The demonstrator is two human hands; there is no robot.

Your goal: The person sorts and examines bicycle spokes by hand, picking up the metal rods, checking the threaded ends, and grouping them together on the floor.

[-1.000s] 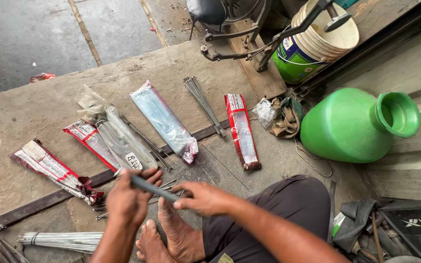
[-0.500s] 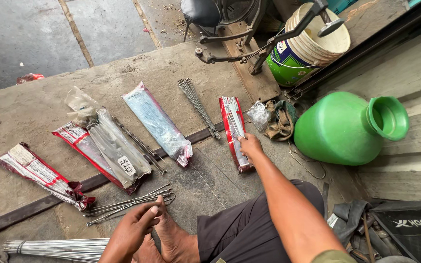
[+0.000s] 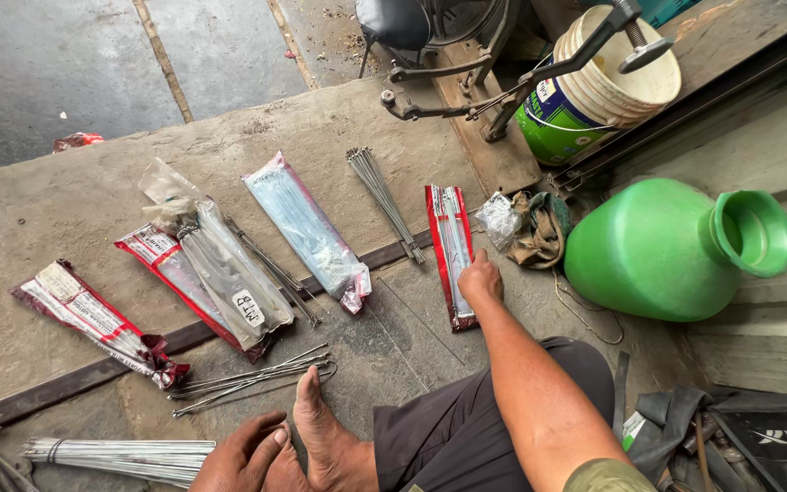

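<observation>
The right hand (image 3: 481,279) has left the loose spokes (image 3: 252,378) and now rests fingers-down on the red-edged spoke packet (image 3: 451,253) beside the green jug (image 3: 662,251), not yet gripping; left hand (image 3: 243,451) lies empty by the foot (image 3: 321,428).

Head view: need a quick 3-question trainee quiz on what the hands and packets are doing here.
1. True or false: the right hand rests on the red-edged packet of spokes.
2. Which lies nearest the left hand?
A. green jug
B. tied bundle of spokes
C. white bucket
3. Fill in: the loose spokes lie just ahead of the person's bare ____.

Key: 1 true; 2 B; 3 foot.
</observation>
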